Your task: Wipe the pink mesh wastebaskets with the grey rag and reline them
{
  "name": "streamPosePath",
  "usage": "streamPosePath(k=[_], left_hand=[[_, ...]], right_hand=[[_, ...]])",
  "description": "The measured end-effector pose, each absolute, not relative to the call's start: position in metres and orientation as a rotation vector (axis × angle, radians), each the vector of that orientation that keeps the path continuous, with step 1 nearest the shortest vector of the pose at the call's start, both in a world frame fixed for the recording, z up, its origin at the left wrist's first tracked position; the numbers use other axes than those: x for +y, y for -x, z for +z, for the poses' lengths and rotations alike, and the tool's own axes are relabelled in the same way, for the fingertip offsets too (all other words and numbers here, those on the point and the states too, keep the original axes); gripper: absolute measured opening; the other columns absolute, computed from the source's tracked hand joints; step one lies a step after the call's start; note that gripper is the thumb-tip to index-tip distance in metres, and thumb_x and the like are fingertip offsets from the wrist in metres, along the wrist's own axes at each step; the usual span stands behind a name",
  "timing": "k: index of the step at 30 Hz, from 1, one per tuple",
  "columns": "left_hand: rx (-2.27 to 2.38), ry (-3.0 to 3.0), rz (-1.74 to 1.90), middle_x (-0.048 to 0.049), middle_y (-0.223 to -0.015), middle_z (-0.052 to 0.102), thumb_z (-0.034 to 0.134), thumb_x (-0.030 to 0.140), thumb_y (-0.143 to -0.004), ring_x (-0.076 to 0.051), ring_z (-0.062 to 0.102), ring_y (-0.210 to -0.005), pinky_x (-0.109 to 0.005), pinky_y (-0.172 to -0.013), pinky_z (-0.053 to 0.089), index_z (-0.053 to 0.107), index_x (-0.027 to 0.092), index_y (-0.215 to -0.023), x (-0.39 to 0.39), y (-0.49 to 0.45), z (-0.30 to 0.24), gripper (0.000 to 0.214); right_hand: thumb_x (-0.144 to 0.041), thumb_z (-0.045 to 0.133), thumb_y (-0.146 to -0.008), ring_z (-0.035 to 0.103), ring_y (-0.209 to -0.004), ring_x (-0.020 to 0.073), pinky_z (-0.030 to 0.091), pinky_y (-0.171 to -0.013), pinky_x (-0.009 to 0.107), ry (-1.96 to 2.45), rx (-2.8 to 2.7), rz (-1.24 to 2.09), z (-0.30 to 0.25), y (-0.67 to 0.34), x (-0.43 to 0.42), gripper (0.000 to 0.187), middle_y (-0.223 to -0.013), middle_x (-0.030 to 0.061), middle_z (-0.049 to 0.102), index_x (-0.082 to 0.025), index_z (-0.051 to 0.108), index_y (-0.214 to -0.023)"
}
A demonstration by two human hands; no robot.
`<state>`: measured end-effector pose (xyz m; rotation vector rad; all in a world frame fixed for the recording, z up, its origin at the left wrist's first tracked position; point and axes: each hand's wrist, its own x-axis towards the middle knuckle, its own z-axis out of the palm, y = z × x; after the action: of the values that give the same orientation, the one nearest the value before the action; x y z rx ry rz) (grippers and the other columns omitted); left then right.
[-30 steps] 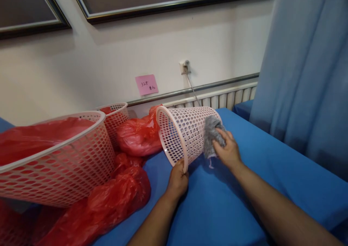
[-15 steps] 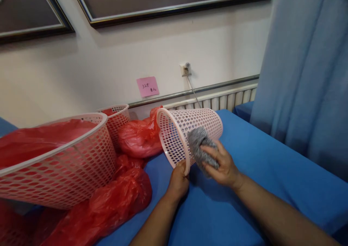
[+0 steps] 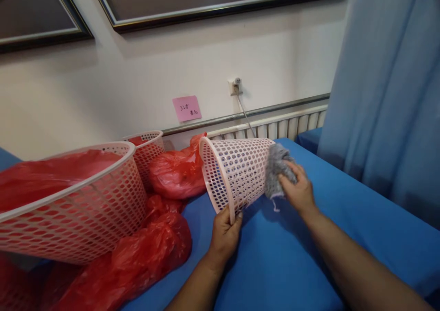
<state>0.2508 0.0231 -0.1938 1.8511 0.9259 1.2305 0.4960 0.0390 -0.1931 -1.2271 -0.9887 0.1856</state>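
Observation:
A pale pink perforated plastic wastebasket (image 3: 245, 166) lies on its side on the blue-covered surface, its mouth facing left. My left hand (image 3: 225, 233) grips the near lower part of its rim, thumb outside. My right hand (image 3: 298, 187) is closed around a bunched grey cloth (image 3: 277, 169), which presses against the basket's base end at the right. A loose pale thread hangs from the cloth's lower edge. The cloth hides the near side of the base.
At left stand a large pink basket (image 3: 134, 201) lined with red plastic and a smaller basket (image 3: 154, 147) behind it. Red plastic bags (image 3: 161, 242) lie beside them. The blue surface (image 3: 347, 210) extends right toward a blue curtain (image 3: 381, 100). A radiator (image 3: 295, 126) runs behind.
My right hand has moved the grey cloth rightward along the basket, from near the rim to the base end. The basket has turned slightly, while my left hand keeps hold of the rim.

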Motion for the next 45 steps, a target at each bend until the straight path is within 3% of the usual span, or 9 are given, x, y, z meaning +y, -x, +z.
streamPosePath(k=[5,11,17,22,27,32,39,42,45], left_hand=[[0.947,-2.023,1.071,-0.008,-0.127,0.073,0.053,0.015,-0.09,-0.025,0.068,-0.119,-0.045,-0.111,0.049,0.074,0.019,-0.12,0.029,-0.249,-0.202,0.038],[0.844,-2.118,0.957,-0.0045,-0.129,0.073,0.047,0.004,-0.084,-0.024,0.064,-0.125,-0.046,-0.115,0.046,0.071,0.023,-0.127,0.034,-0.255,-0.195,0.053],[0.762,-2.07,0.834,-0.0056,-0.127,0.074,0.051,0.01,-0.092,-0.026,0.067,-0.121,-0.043,-0.109,0.052,0.072,0.022,-0.125,0.03,-0.261,-0.186,0.041],[0.823,-2.147,0.903,-0.0024,-0.136,0.069,0.044,0.004,-0.087,-0.025,0.058,-0.134,-0.047,-0.12,0.04,0.069,0.025,-0.131,0.034,-0.258,-0.189,0.055],[0.801,-2.225,0.811,-0.003,-0.14,0.066,0.044,0.005,-0.087,-0.024,0.059,-0.133,-0.045,-0.119,0.042,0.068,0.025,-0.132,0.037,-0.255,-0.193,0.055],[0.779,-2.163,0.852,-0.0049,-0.129,0.073,0.043,0.012,-0.093,-0.024,0.061,-0.129,-0.044,-0.117,0.043,0.072,0.023,-0.125,0.042,-0.255,-0.189,0.044],[0.925,-2.103,0.894,-0.0087,-0.108,0.078,0.063,0.026,-0.089,-0.026,0.07,-0.1,-0.038,-0.096,0.056,0.075,0.018,-0.107,0.038,-0.256,-0.185,0.023],[0.977,-1.958,1.063,-0.0082,-0.105,0.078,0.062,0.036,-0.091,-0.023,0.069,-0.091,-0.035,-0.09,0.057,0.072,0.015,-0.11,0.03,-0.255,-0.184,0.03],[1.006,-1.846,1.172,-0.0079,-0.111,0.077,0.058,0.041,-0.094,-0.023,0.07,-0.099,-0.035,-0.092,0.057,0.071,0.014,-0.116,0.028,-0.253,-0.184,0.037]], right_hand=[[-0.041,0.07,-0.07,0.072,-0.09,0.0266,0.06,-0.086,0.046,1.18,-0.397,0.699,-0.205,-0.529,0.071,0.054,-0.103,0.0087,0.075,-0.016,0.068,-0.118],[-0.032,0.068,-0.08,0.062,-0.121,0.0301,0.05,-0.107,0.05,1.165,-1.205,0.085,-0.191,-0.483,0.03,0.049,-0.126,0.0124,0.065,-0.021,0.066,-0.128],[-0.019,0.065,-0.082,0.061,-0.124,0.0262,0.055,-0.1,0.04,0.746,-1.743,-0.027,-0.175,-0.444,-0.018,0.055,-0.147,0.0117,0.047,-0.027,0.061,-0.136],[-0.032,0.066,-0.078,0.066,-0.115,0.0277,0.051,-0.106,0.045,1.251,-1.076,0.116,-0.192,-0.49,0.036,0.041,-0.12,0.0094,0.068,-0.023,0.072,-0.118],[-0.038,0.067,-0.071,0.072,-0.089,0.027,0.06,-0.085,0.045,1.387,-0.469,0.514,-0.207,-0.539,0.078,0.056,-0.099,0.0088,0.075,-0.016,0.068,-0.122],[-0.034,0.066,-0.08,0.063,-0.118,0.0282,0.048,-0.109,0.048,1.243,-1.07,0.059,-0.195,-0.495,0.039,0.045,-0.123,0.0105,0.066,-0.021,0.069,-0.122],[-0.015,0.064,-0.083,0.064,-0.115,0.025,0.058,-0.095,0.039,0.725,-1.728,0.019,-0.171,-0.442,-0.017,0.054,-0.138,0.0121,0.05,-0.027,0.058,-0.135],[-0.014,0.063,-0.081,0.063,-0.116,0.0253,0.058,-0.094,0.039,0.711,-1.835,0.07,-0.171,-0.444,-0.013,0.052,-0.136,0.0118,0.052,-0.026,0.06,-0.131],[-0.014,0.062,-0.08,0.063,-0.118,0.025,0.056,-0.098,0.039,0.803,-1.79,0.097,-0.179,-0.45,-0.001,0.048,-0.136,0.0116,0.055,-0.025,0.064,-0.126]])
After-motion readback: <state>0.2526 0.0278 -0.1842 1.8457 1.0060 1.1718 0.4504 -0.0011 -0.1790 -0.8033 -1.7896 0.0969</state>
